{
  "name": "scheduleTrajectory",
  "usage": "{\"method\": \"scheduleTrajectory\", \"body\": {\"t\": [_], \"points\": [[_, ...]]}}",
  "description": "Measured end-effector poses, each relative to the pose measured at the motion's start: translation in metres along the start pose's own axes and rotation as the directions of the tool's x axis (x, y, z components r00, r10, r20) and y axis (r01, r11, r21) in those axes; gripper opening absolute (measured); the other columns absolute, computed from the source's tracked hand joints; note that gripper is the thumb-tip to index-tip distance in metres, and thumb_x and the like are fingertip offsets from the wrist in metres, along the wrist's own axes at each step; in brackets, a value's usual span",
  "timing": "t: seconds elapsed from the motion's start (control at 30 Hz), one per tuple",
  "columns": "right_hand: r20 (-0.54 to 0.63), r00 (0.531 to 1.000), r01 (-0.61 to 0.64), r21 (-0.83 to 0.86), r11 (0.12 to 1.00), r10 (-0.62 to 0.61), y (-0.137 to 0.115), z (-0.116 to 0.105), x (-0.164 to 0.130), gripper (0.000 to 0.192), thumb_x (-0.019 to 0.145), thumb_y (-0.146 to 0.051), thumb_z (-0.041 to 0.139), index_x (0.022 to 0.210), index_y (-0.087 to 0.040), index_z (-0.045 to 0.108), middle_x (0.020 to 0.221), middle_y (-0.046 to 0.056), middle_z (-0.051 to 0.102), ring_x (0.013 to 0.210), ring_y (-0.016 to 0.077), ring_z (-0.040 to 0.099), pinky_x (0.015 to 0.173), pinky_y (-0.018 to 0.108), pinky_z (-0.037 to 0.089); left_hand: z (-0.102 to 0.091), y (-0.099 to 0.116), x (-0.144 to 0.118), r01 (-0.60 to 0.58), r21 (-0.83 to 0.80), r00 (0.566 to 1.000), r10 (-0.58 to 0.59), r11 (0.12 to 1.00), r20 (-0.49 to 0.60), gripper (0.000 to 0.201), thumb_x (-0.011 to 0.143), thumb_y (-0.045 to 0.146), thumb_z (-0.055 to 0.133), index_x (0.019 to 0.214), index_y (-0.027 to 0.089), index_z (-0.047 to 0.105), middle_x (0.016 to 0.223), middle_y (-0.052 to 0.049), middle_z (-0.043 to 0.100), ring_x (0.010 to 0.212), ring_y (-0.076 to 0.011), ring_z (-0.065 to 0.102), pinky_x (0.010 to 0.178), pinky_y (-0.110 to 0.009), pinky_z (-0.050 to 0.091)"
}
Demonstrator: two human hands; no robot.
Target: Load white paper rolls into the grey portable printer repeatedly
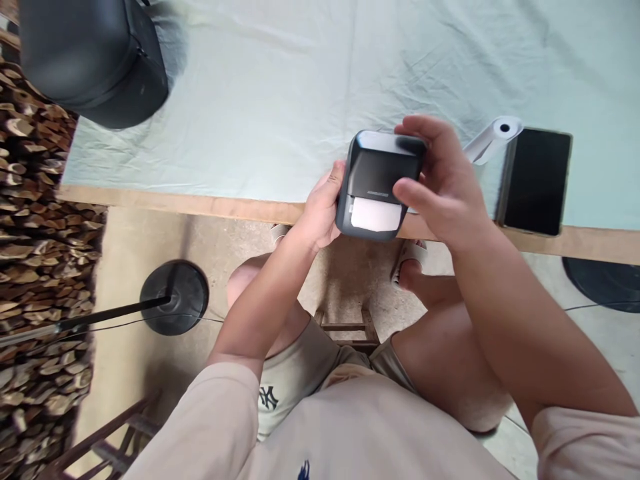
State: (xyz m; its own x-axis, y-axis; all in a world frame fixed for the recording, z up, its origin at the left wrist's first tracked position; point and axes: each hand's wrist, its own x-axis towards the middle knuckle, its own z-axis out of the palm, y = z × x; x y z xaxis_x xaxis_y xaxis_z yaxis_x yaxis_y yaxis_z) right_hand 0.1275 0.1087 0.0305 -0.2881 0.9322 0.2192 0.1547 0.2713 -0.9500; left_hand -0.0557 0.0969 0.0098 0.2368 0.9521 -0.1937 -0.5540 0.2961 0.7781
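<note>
A small dark portable printer (384, 175), with a strip of white paper (376, 215) at its lower front, is held up over the table's near edge. My left hand (324, 208) grips its left side, the thumb along the edge and the other fingers hidden behind. My right hand (445, 183) is around its right side, thumb at the front face and fingers bent by the top right corner; some fingertips are hidden. Just right of that hand, a white paper roll (493, 139) with a black core rests against a dark-screened phone or tablet (537, 181).
A pale green cloth (260, 100) covers the table, whose wooden edge (225, 207) runs across the view. A black bag or case (95, 60) stands at the far left. Below are a round black stand base (175, 300), a wooden chair (107, 447) and stacked firewood (40, 280).
</note>
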Motion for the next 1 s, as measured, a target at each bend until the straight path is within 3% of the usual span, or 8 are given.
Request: {"method": "scheduleTrajectory", "body": {"t": [0.13, 0.23, 0.33, 0.43, 0.6, 0.7, 0.87, 1.0], "points": [[0.123, 0.991, 0.064, -0.129, 0.990, -0.048, -0.004, -0.012, -0.002, 0.085, 0.069, -0.057, 0.080, 0.143, -0.035, 0.044, 0.145, 0.003, 0.049, 0.134, 0.0203, 0.053, 0.111, 0.039, 0.055, 0.000, 0.000, 0.001, 0.010, 0.004, 0.999, -0.010, 1.000, -0.043, 0.040, 0.102, 0.051, 0.044, 0.101, 0.018, 0.065, 0.110, -0.004, 0.073, 0.131, -0.0254, 0.062, 0.107, -0.038, 0.058], [-0.049, 0.985, 0.144, -0.289, 0.946, -0.165, -0.009, -0.014, -0.001, 0.068, 0.070, -0.055, 0.081, 0.129, -0.032, 0.055, 0.128, 0.005, 0.057, 0.117, 0.0180, 0.060, 0.094, 0.033, 0.058, 0.004, 0.004, 0.001, 0.039, 0.021, 0.999, -0.039, 0.999, -0.004, 0.044, 0.103, 0.054, 0.039, 0.110, 0.020, 0.065, 0.113, -0.004, 0.073, 0.137, -0.0246, 0.058, 0.108, -0.036, 0.057], [-0.300, 0.920, 0.153, -0.316, 0.936, -0.252, -0.016, -0.009, 0.002, 0.042, 0.082, -0.056, 0.071, 0.107, -0.026, 0.055, 0.099, 0.002, 0.059, 0.068, 0.0062, 0.055, 0.060, 0.025, 0.047, 0.006, 0.007, 0.000, 0.052, 0.053, 0.993, -0.057, 0.997, 0.106, 0.049, 0.099, 0.062, 0.042, 0.117, 0.022, 0.065, 0.116, -0.004, 0.072, 0.140, -0.0267, 0.055, 0.106, -0.038, 0.058], [-0.399, 0.870, 0.219, -0.212, 0.952, -0.289, -0.020, -0.004, 0.005, 0.034, 0.092, -0.053, 0.059, 0.095, -0.022, 0.046, 0.096, 0.000, 0.057, 0.061, 0.0042, 0.055, 0.057, 0.025, 0.047, 0.004, 0.008, -0.003, 0.025, 0.096, 0.984, -0.041, 0.995, 0.175, 0.040, 0.092, 0.054, 0.064, 0.116, 0.022, 0.064, 0.119, -0.003, 0.071, 0.138, -0.0284, 0.057, 0.103, -0.037, 0.059], [-0.086, 0.965, 0.152, -0.590, 0.793, -0.249, -0.021, -0.009, 0.003, 0.012, 0.086, -0.033, 0.061, 0.091, -0.022, 0.061, 0.093, 0.003, 0.069, 0.090, 0.0183, 0.062, 0.081, 0.038, 0.049, 0.002, 0.007, -0.006, 0.032, 0.142, 0.988, -0.053, 0.989, 0.143, 0.042, 0.089, 0.052, 0.069, 0.119, 0.024, 0.062, 0.119, -0.002, 0.071, 0.126, -0.0275, 0.065, 0.094, -0.034, 0.063], [0.009, 0.993, 0.090, -0.724, 0.683, -0.121, -0.019, -0.014, 0.000, 0.027, 0.078, -0.029, 0.068, 0.104, -0.026, 0.069, 0.092, 0.003, 0.069, 0.090, 0.0210, 0.059, 0.089, 0.043, 0.048, 0.003, 0.007, -0.006, 0.049, 0.146, 0.985, -0.072, 0.988, 0.155, 0.044, 0.088, 0.048, 0.072, 0.125, 0.026, 0.059, 0.117, -0.002, 0.070, 0.116, -0.0251, 0.070, 0.086, -0.030, 0.063], [0.030, 0.999, 0.008, -0.673, 0.739, 0.016, -0.014, -0.018, 0.001, 0.045, 0.072, -0.031, 0.075, 0.117, -0.031, 0.069, 0.078, 0.002, 0.062, 0.071, 0.0142, 0.052, 0.072, 0.029, 0.046, 0.002, 0.007, -0.005, 0.060, 0.160, 0.983, -0.087, 0.985, 0.162, 0.045, 0.085, 0.047, 0.076, 0.122, 0.026, 0.062, 0.111, -0.001, 0.068, 0.117, -0.0255, 0.069, 0.094, -0.032, 0.062], [-0.009, 1.000, 0.001, -0.643, 0.766, -0.009, -0.020, -0.017, 0.002, 0.043, 0.067, -0.031, 0.078, 0.109, -0.030, 0.069, 0.091, -0.001, 0.070, 0.062, 0.0097, 0.047, 0.058, 0.026, 0.037, 0.003, 0.007, -0.006, 0.059, 0.159, 0.985, -0.083, 0.986, 0.152, 0.044, 0.085, 0.049, 0.075, 0.119, 0.025, 0.062, 0.107, -0.002, 0.069, 0.115, -0.0265, 0.070, 0.091, -0.033, 0.063]]}}
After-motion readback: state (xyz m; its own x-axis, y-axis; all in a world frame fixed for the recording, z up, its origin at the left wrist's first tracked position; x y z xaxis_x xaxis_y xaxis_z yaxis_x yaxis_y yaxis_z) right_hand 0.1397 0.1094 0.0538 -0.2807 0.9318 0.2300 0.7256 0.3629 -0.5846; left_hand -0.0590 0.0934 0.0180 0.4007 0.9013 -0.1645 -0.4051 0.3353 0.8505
